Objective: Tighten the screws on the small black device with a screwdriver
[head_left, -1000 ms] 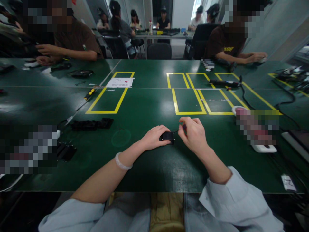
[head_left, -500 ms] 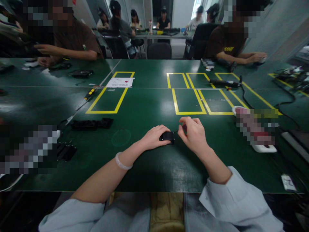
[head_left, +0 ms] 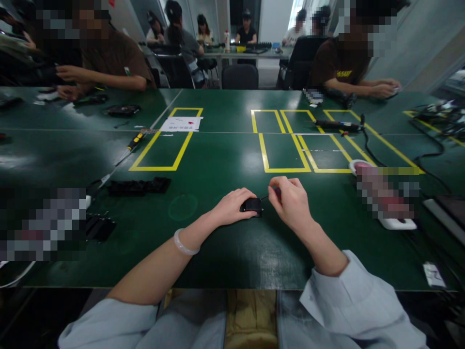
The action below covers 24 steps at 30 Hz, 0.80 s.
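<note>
left hand (head_left: 230,207) pins a small black part (head_left: 251,205) flat on the desk (head_left: 218,160). right hand (head_left: 290,201) pinches a thin tool (head_left: 271,195), tip at the part's edge. work looks midway; part not yet set aside.

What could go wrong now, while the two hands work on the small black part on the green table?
1. The left hand only presses the small black part down on the glossy table; it might slide.
2. The right hand pinches a thin tool pointing toward the left fingertips; a slip might prick them.
</note>
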Motion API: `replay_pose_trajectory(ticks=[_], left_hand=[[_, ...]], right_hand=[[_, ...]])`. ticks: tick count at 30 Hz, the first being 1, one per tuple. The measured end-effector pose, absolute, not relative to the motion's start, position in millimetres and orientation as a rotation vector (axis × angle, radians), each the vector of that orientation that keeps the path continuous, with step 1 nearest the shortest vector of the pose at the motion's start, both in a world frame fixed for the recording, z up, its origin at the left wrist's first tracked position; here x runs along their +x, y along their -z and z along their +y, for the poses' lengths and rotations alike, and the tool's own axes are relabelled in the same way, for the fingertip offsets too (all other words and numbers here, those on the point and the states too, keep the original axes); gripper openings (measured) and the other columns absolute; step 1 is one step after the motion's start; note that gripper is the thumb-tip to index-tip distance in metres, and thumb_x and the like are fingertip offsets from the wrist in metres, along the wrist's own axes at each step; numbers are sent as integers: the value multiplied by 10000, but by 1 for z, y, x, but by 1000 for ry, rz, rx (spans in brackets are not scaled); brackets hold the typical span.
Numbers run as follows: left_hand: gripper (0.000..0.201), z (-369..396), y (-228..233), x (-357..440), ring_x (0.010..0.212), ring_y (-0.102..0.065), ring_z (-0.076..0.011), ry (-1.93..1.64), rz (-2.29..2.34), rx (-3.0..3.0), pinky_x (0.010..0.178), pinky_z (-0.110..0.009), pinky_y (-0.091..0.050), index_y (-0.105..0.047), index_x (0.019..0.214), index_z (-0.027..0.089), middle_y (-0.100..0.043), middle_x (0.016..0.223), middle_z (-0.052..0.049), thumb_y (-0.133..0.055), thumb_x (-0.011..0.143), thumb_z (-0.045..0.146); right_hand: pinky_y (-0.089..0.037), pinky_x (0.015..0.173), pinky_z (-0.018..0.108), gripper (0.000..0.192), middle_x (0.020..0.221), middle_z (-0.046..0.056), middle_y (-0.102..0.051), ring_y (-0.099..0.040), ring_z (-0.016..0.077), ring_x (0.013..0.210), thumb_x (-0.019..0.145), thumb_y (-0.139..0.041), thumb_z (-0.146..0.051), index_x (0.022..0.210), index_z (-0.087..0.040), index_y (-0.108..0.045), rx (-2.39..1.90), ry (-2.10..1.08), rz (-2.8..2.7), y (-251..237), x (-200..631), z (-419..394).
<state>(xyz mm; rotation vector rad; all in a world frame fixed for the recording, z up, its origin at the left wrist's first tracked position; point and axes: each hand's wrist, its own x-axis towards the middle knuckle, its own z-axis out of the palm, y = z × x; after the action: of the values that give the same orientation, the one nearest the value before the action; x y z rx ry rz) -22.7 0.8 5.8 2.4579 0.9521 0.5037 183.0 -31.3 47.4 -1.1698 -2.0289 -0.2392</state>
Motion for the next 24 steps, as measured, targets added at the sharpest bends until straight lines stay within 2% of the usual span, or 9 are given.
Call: replay_pose_trajectory(ticks=[4, 12, 16, 19, 24], left_hand=[[354, 2, -5, -23, 1016, -574, -235, -505, 950, 2458, 878, -360, -459, -553, 1105, 214, -601, 1091, -62, -634, 844, 438], [356, 1, -6, -23, 1034, -569, -239, -501, 955, 2458, 896, -368, -455, -553, 1121, 219, -598, 1107, -65, -633, 845, 430], [353, 1, -6, -22, 1037, -569, -241, -481, 960, 2464, 898, -368, -456, -550, 1116, 218, -595, 1110, -65, -631, 847, 431], [355, 1, -5, -22, 1033, -570, -239, -490, 963, 2467, 894, -365, -457, -548, 1113, 217, -594, 1111, -63, -637, 844, 431], [368, 1, -3, -23, 1031, -572, -238, -508, 957, 2465, 894, -366, -457, -545, 1129, 223, -595, 1107, -60, -638, 844, 437]], right_hand=[[-421, 742, 319, 111, 757, 12, -640, -548, 162, 644, 893, -461, -192, 984, -199, -525, -1180, 221, -2030, -49, 183, -32], [-405, 714, 299, 93, 698, -5, -593, -523, 148, 625, 920, -506, -289, 917, -201, -535, -1175, 252, -2038, -47, 184, -32], [-412, 707, 299, 53, 693, -7, -598, -525, 150, 620, 918, -485, -235, 929, -206, -528, -1174, 251, -2027, -46, 184, -31], [-422, 730, 315, 99, 717, 1, -613, -534, 159, 632, 897, -475, -204, 981, -200, -526, -1170, 226, -2023, -46, 183, -32], [-419, 752, 326, 112, 762, 13, -628, -546, 162, 658, 900, -477, -236, 992, -199, -529, -1169, 198, -2043, -47, 183, -33]])
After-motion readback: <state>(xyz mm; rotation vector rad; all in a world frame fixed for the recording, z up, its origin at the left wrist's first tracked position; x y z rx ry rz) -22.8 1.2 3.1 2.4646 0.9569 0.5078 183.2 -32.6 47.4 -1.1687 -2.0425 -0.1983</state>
